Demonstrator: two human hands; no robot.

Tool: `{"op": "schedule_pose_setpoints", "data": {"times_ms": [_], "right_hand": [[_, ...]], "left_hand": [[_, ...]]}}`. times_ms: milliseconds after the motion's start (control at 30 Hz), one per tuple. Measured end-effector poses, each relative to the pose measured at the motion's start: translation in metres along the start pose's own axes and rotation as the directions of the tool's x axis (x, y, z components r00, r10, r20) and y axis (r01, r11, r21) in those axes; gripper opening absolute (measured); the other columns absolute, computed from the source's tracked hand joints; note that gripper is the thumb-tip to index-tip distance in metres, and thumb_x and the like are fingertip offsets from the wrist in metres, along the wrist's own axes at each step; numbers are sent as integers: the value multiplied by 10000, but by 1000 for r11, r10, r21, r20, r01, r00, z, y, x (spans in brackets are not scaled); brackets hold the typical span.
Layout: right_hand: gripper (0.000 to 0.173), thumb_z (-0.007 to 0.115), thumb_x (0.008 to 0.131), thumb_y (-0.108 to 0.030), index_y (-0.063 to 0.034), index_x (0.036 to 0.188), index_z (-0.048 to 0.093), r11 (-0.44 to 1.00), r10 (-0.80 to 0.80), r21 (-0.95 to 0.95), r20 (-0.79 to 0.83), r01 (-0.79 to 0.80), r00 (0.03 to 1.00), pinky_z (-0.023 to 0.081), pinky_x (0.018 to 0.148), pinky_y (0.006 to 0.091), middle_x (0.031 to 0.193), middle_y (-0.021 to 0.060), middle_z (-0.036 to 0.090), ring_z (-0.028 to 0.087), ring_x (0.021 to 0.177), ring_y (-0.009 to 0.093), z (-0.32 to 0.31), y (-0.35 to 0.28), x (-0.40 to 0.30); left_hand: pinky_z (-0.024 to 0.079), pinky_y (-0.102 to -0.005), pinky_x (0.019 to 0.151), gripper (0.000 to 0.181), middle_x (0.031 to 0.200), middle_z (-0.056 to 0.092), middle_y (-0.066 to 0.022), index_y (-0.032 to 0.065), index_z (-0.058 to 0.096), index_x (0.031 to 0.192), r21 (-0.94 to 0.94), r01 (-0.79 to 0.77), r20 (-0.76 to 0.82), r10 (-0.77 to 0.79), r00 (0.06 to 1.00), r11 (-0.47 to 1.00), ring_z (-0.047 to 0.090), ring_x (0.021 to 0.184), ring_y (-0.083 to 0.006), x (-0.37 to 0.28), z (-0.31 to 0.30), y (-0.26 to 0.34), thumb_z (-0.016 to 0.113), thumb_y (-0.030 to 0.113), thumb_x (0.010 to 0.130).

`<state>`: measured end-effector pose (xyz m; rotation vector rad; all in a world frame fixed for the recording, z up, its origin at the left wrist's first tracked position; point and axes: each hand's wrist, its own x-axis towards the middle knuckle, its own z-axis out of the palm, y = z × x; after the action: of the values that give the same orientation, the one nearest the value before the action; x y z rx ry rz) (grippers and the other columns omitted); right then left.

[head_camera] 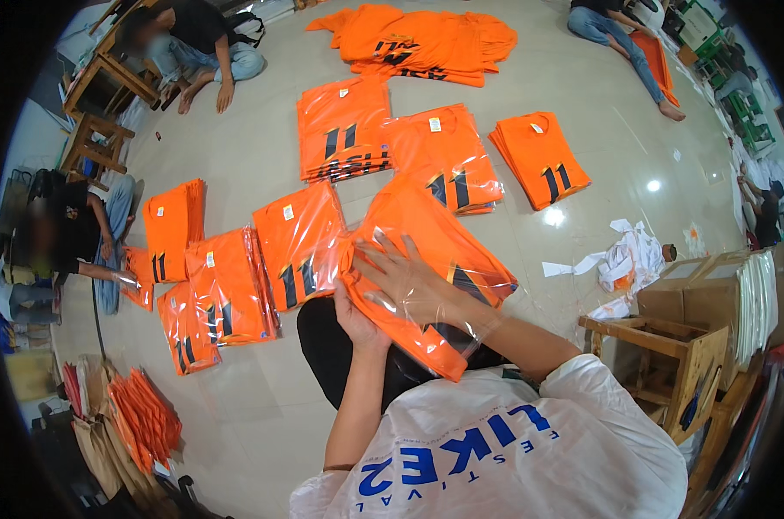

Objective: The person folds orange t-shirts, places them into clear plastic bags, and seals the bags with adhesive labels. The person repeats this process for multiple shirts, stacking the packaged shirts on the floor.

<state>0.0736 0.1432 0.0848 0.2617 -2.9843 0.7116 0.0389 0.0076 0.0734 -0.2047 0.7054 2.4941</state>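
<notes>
A folded orange T-shirt (441, 353) lies across my lap, with clear plastic film around my right forearm and over the shirt. Its upper left edge is gripped by my left hand (361, 319). My right hand (402, 279) is spread with its fingers apart, on or inside the film; which one I cannot tell. Just beyond, another orange shirt (424, 220) lies on the floor, partly behind my hands. Bagged orange shirts with a dark number stand in stacks: one (298, 246) left of my hands, one (444, 156) ahead, and one (343, 130) farther off.
Loose orange shirts (418, 39) are heaped at the far side. More folded stacks (541, 159) lie right and left. A wooden stool (658, 337) and cardboard boxes (697, 285) stand at right, near white scraps (632, 256). Other people sit on the floor around.
</notes>
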Motion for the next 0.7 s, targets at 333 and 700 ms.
{"op": "schedule_pose_setpoints", "data": {"times_ms": [333,700], "right_hand": [[551,510,1067,-331,-129,1576,453,995,-83,57,5,83,997,264,1230,621,1644,206,405,333,1537,453,19,6,35],[514,565,1042,-332,-142,1519,533,991,-133,-16,14,133,991,241,1239,639,1644,200,405,342,1545,405,3,5,23]], "left_hand": [[418,-477,1185,502,1499,569,-108,88,508,1485,-73,44,-16,-45,999,996,543,1385,-277,-6,-6,-9,434,434,1128],[457,-446,1146,452,1444,611,-118,53,531,1448,-16,93,-107,-94,990,996,581,1335,-271,17,-33,1,441,369,1137]]}}
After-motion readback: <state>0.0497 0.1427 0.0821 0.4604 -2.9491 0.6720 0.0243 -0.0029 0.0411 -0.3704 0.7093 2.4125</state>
